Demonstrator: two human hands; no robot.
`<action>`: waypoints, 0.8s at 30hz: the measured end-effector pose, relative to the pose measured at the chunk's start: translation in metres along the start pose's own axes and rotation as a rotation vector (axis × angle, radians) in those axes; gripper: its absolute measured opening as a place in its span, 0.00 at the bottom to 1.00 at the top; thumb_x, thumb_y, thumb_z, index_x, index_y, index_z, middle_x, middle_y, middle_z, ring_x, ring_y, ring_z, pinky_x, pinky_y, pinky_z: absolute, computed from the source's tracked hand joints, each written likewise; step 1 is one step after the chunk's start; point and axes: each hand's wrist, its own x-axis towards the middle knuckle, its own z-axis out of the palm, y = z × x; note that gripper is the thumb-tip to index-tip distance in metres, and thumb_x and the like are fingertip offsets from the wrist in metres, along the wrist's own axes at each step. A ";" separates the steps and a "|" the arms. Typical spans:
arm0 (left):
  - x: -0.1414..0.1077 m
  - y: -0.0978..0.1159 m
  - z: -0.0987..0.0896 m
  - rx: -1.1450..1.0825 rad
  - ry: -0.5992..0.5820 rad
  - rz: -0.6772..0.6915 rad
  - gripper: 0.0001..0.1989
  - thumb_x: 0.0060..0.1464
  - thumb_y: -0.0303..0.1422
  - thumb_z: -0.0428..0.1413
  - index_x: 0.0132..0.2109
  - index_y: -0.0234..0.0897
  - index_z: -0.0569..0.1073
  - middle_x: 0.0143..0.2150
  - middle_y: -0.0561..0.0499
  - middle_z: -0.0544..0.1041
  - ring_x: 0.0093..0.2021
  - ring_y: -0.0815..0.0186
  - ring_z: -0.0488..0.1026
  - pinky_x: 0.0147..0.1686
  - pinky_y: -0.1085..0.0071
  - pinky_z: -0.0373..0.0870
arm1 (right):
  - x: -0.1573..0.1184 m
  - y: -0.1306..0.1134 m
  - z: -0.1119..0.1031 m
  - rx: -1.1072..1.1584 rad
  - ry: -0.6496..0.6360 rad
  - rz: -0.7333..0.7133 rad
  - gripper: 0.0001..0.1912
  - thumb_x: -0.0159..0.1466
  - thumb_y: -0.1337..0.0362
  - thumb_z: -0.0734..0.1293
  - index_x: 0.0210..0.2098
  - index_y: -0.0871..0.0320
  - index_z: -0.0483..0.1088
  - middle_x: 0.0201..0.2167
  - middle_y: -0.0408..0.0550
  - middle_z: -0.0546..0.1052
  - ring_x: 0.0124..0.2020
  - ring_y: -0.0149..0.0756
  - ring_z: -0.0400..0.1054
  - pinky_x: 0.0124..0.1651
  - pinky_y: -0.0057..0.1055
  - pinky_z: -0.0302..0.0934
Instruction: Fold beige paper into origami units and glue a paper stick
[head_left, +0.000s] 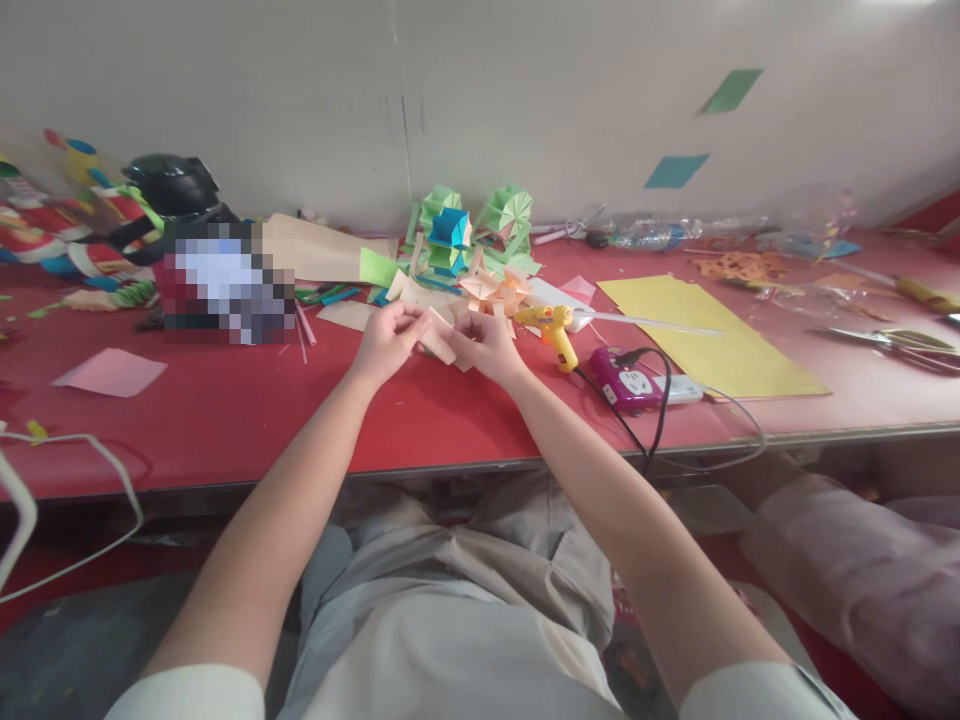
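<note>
A small piece of beige paper (440, 340) is held between both hands above the red table (300, 425). My left hand (391, 345) pinches its left side with thumb and fingers. On its right side, my right hand (486, 345) grips it the same way. Just behind the hands lie beige paper pieces and orange folded paper shapes (495, 288). Green folded paper shapes (511, 212) and a blue one (450, 230) stand farther back. To the right of my right hand rests a yellow glue gun (553, 330).
A purple power strip (628, 382) with cables sits at the right front, beside yellow paper (720, 335). Scissors (892, 342) lie far right. Pink paper (111, 372) and a black object (172, 185) are at left. Another person's clothed leg (847, 570) shows lower right.
</note>
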 end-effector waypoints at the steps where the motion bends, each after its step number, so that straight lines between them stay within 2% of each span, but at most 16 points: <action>1: 0.000 0.001 -0.001 -0.018 0.028 0.003 0.18 0.48 0.44 0.66 0.39 0.35 0.74 0.29 0.50 0.79 0.25 0.68 0.73 0.28 0.71 0.70 | 0.000 0.001 0.001 0.012 -0.016 0.004 0.26 0.56 0.40 0.72 0.26 0.55 0.62 0.20 0.39 0.65 0.21 0.27 0.57 0.23 0.28 0.51; 5: 0.001 0.000 -0.002 -0.043 0.055 0.040 0.19 0.44 0.41 0.69 0.39 0.34 0.76 0.34 0.47 0.82 0.33 0.64 0.77 0.36 0.69 0.73 | 0.000 0.002 0.001 0.008 -0.066 -0.034 0.26 0.58 0.40 0.71 0.26 0.55 0.62 0.20 0.40 0.66 0.22 0.28 0.59 0.23 0.27 0.53; 9: 0.002 -0.003 -0.001 0.096 0.082 0.147 0.14 0.45 0.39 0.67 0.36 0.35 0.78 0.34 0.47 0.83 0.35 0.61 0.79 0.36 0.68 0.74 | -0.003 0.000 0.001 -0.037 -0.128 -0.108 0.22 0.61 0.44 0.69 0.27 0.58 0.69 0.25 0.44 0.72 0.26 0.30 0.64 0.27 0.28 0.59; 13: 0.001 -0.006 0.002 0.209 0.067 0.269 0.11 0.49 0.39 0.65 0.35 0.36 0.78 0.33 0.48 0.83 0.34 0.62 0.79 0.32 0.70 0.71 | -0.004 -0.004 0.001 -0.003 -0.057 -0.126 0.22 0.62 0.44 0.69 0.36 0.59 0.75 0.29 0.47 0.76 0.29 0.32 0.68 0.29 0.28 0.62; 17: -0.001 -0.006 0.003 0.284 0.062 0.352 0.10 0.53 0.39 0.64 0.36 0.37 0.79 0.33 0.48 0.83 0.33 0.64 0.78 0.31 0.71 0.70 | -0.005 -0.007 0.000 0.002 0.015 -0.117 0.23 0.60 0.42 0.71 0.33 0.58 0.76 0.29 0.47 0.78 0.29 0.34 0.70 0.31 0.30 0.66; 21: -0.002 -0.006 0.004 0.294 0.075 0.368 0.09 0.52 0.38 0.64 0.37 0.37 0.79 0.35 0.48 0.83 0.35 0.64 0.79 0.33 0.71 0.71 | -0.004 -0.005 0.000 0.027 0.028 -0.130 0.21 0.60 0.44 0.72 0.33 0.58 0.77 0.30 0.48 0.79 0.30 0.34 0.72 0.36 0.32 0.68; 24: -0.002 -0.006 0.004 0.269 0.080 0.332 0.11 0.51 0.39 0.65 0.39 0.36 0.79 0.38 0.46 0.83 0.38 0.62 0.80 0.36 0.70 0.73 | -0.004 -0.004 -0.001 0.037 0.040 -0.165 0.19 0.61 0.47 0.72 0.33 0.58 0.78 0.31 0.48 0.80 0.32 0.35 0.72 0.38 0.32 0.69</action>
